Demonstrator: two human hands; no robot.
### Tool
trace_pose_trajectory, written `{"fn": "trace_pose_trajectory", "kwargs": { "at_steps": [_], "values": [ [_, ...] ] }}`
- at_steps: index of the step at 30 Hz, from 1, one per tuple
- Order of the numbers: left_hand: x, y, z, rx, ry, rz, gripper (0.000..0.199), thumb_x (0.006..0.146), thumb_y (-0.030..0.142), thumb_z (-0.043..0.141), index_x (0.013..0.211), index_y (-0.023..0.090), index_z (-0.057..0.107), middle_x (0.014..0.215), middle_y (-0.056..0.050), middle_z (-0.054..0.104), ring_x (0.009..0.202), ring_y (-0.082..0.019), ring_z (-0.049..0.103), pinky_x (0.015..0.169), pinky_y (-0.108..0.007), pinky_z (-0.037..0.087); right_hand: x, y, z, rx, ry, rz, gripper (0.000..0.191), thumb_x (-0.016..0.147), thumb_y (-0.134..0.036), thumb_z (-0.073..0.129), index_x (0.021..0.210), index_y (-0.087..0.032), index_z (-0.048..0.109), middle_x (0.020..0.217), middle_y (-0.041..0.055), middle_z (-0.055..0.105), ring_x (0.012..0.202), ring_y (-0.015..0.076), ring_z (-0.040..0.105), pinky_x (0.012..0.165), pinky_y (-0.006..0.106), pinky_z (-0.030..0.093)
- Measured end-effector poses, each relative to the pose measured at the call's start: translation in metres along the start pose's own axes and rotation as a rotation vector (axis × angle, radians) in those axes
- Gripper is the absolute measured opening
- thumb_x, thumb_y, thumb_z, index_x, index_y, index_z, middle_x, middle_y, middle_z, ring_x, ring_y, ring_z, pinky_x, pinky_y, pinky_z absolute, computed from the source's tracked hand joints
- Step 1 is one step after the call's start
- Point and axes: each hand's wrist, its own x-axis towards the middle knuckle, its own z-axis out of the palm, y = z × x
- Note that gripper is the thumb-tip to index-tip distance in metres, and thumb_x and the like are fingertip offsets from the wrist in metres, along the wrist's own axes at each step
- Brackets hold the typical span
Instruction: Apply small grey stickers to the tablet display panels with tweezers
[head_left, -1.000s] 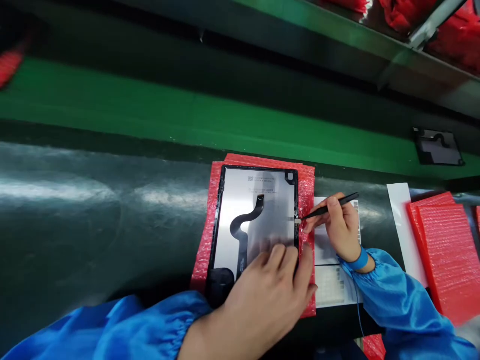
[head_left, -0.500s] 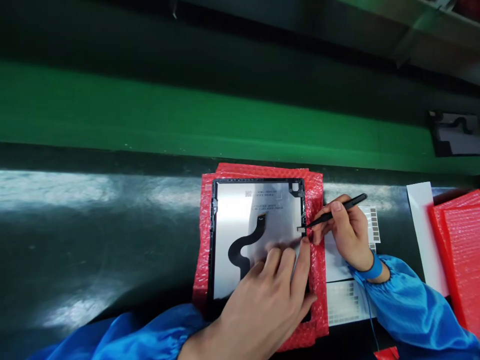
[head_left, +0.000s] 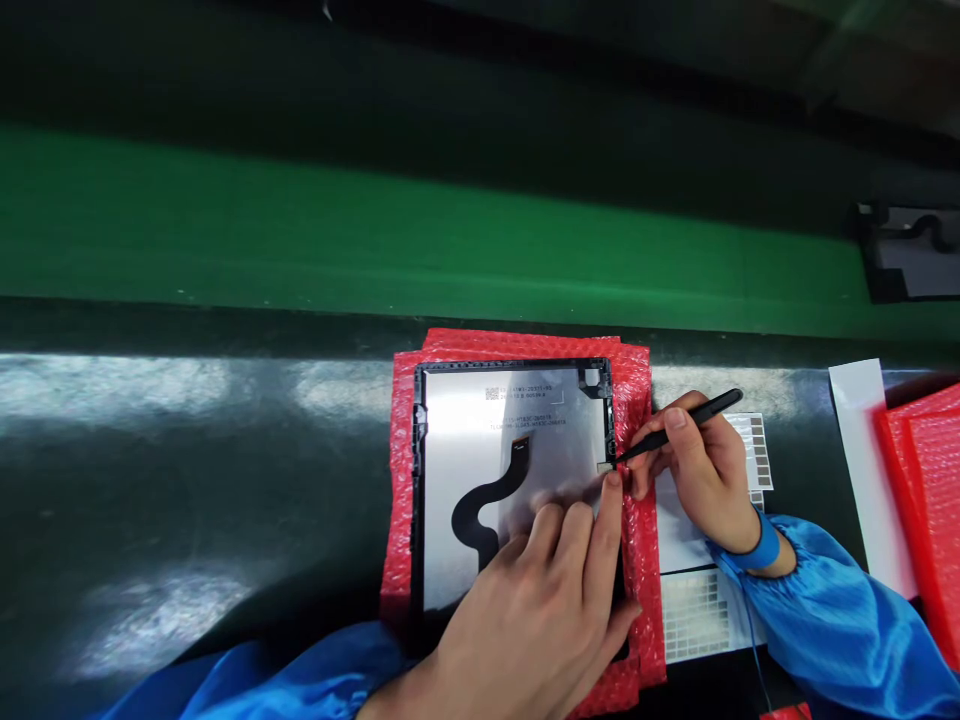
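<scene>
A tablet-sized display panel [head_left: 465, 420] lies with its silvery back up in a black frame. A black S-shaped flex cable [head_left: 472, 500] runs across it. My left hand [head_left: 525, 600] rests over the lower right of the panel, its index fingertip at the right edge beside a small pale piece of tape [head_left: 604, 468]. My right hand [head_left: 697, 470] is closed around black tweezers [head_left: 686, 424], held like a pen. Their tip touches or nearly touches the frame's right edge by the tape; I cannot tell which.
Red bubble wrap [head_left: 637, 400] lies under the panel. Sheets of small labels [head_left: 697, 615] sit to its right, partly beneath my right arm. Farther right are a white sheet [head_left: 870, 470] and more red bubble wrap [head_left: 930, 480]. Another panel [head_left: 915, 250] lies on the green strip [head_left: 375, 240].
The pale tape piece now looks flatter against the panel's right edge. The tweezers stay at that edge, and my left index finger remains beside it. The view has shifted slightly.
</scene>
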Motion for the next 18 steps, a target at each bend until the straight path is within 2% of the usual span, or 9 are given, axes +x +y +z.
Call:
{"fn": "trace_pose_trajectory", "kwargs": {
  "at_steps": [12, 18],
  "values": [
    [0.005, -0.002, -0.001, -0.02, -0.015, 0.012, 0.081, 0.091, 0.048, 0.071, 0.147, -0.007, 0.052, 0.11, -0.022, 0.073, 0.096, -0.033, 0.073, 0.075, -0.042, 0.065, 0.001, 0.0, 0.002, -0.027, 0.01, 0.001, 0.034, 0.104, -0.055, 0.062, 0.092, -0.025, 0.055, 0.065, -0.0021, 0.074, 0.043, 0.0157, 0.069, 0.041, 0.026, 0.059],
    [0.008, -0.012, -0.01, -0.148, -0.084, -0.003, 0.085, 0.092, 0.05, 0.072, 0.151, -0.006, 0.046, 0.117, -0.023, 0.072, 0.099, -0.033, 0.073, 0.075, -0.042, 0.064, 0.007, 0.005, -0.003, -0.001, 0.098, -0.057, 0.038, 0.101, -0.062, 0.064, 0.095, -0.025, 0.056, 0.066, -0.0032, 0.072, 0.044, 0.0155, 0.07, 0.04, 0.024, 0.058]
  ]
}}
